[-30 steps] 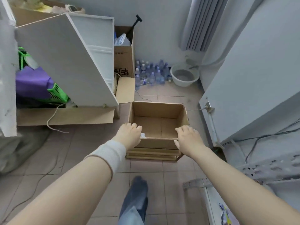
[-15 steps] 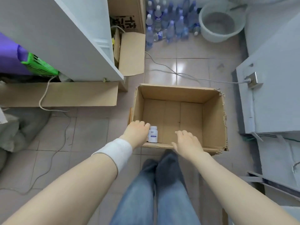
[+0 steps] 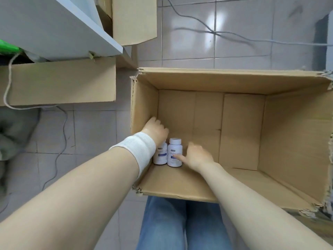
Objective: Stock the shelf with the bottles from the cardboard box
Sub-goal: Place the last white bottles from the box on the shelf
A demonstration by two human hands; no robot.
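Note:
An open cardboard box [image 3: 234, 78] stands on the tiled floor in front of my knees. Two white bottles with blue labels stand upright, side by side, in its near left corner. My left hand [image 3: 155, 129], with a white wristband, reaches into the box and covers the cap of the left bottle [image 3: 160, 156]; its fingers are hidden. My right hand [image 3: 197, 156] is inside the box to the right of the right bottle [image 3: 174, 150], thumb tip touching its label, fingers loosely spread. The remaining floor of the box is bare.
A white tilted panel [image 3: 54, 27] leans at the upper left over a flat cardboard piece [image 3: 57, 82]. Another cardboard flap [image 3: 134, 18] lies behind the box. Grey cables [image 3: 216, 31] run across the tiles. My jeans-clad legs [image 3: 180, 222] are below the box.
My view has moved closer and tilted down over the box. Both hands went from its near rim down inside to the bottles, and a second bottle has come into sight.

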